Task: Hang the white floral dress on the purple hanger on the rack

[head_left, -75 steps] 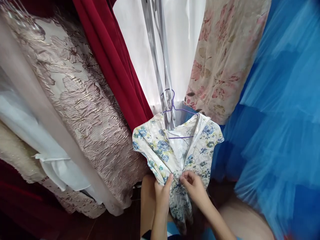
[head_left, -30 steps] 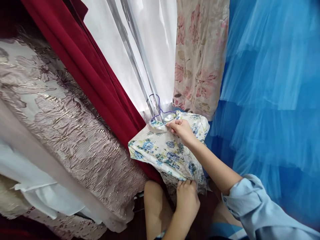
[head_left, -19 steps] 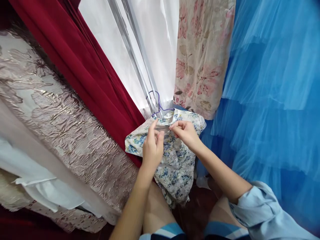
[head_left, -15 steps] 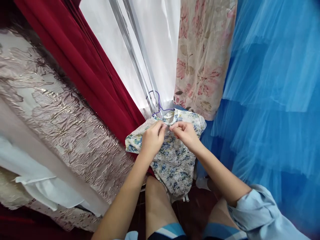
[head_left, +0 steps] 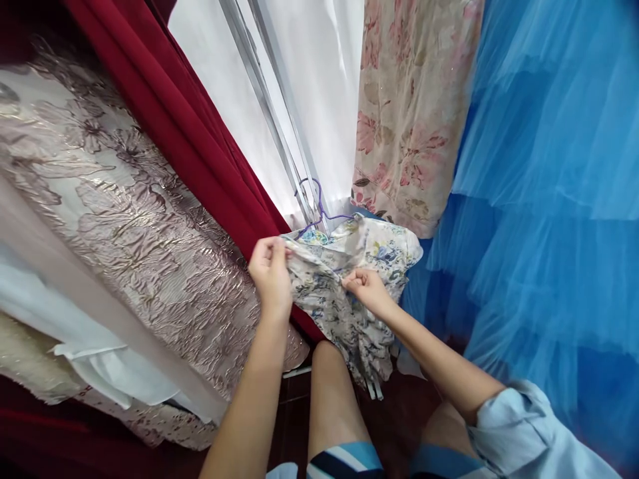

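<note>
A white floral blouse (head_left: 387,249) with blue and yellow flowers hangs on a thin purple hanger (head_left: 320,193). Fingers closed, my left hand (head_left: 272,269) grips the blouse near its left shoulder and pulls the cloth outward. At the front of the neckline, my right hand (head_left: 367,289) pinches the edge of the same garment. Between my hands the cloth is stretched in a slanting line, and the lower part falls in gathers. The hanger's hook sits by pale metal bars (head_left: 279,100).
Dark red fabric (head_left: 200,159) and an embossed pinkish garment (head_left: 164,246) hang at the left. A pink-flowered cloth (head_left: 414,133) and blue tiered tulle (head_left: 539,199) hang at the right. White cloth (head_left: 324,80) is behind the bars. My knees are below the blouse.
My left hand has moved left from the neckline to the shoulder, drawing the cloth with it. My right hand has dropped slightly, still pinching the neckline. The blouse is now bunched and skewed.
</note>
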### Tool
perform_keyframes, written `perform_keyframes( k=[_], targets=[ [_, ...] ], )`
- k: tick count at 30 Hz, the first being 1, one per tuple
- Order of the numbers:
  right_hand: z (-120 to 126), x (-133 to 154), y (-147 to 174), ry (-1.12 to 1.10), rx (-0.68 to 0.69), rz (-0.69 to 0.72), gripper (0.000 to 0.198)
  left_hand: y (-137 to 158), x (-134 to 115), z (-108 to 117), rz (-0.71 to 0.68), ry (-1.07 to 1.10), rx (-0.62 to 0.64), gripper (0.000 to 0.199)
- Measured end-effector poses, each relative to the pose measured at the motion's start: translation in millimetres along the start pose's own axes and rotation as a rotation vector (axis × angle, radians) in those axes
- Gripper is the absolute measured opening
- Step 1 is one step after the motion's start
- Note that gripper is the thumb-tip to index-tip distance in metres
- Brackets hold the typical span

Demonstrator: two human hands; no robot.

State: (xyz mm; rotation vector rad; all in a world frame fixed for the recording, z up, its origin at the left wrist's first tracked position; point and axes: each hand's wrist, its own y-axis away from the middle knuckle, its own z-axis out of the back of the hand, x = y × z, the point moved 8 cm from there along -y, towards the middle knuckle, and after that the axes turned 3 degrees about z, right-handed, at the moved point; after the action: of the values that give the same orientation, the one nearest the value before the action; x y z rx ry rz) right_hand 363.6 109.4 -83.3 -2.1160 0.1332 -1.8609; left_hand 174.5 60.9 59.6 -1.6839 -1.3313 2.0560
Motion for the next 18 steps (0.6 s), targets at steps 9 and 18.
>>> perform_keyframes(
  k=[9,18],
  targets=[
    [29,-80,55,0.098,0.048,-0.115,0.02,-18,131,75,0.669,0.248,-0.245,0.013],
    [19,-118,79,0.349,0.299,-0.2,0.016,117,177,-7,0.972,0.15,0.346,0.032]
  ],
)
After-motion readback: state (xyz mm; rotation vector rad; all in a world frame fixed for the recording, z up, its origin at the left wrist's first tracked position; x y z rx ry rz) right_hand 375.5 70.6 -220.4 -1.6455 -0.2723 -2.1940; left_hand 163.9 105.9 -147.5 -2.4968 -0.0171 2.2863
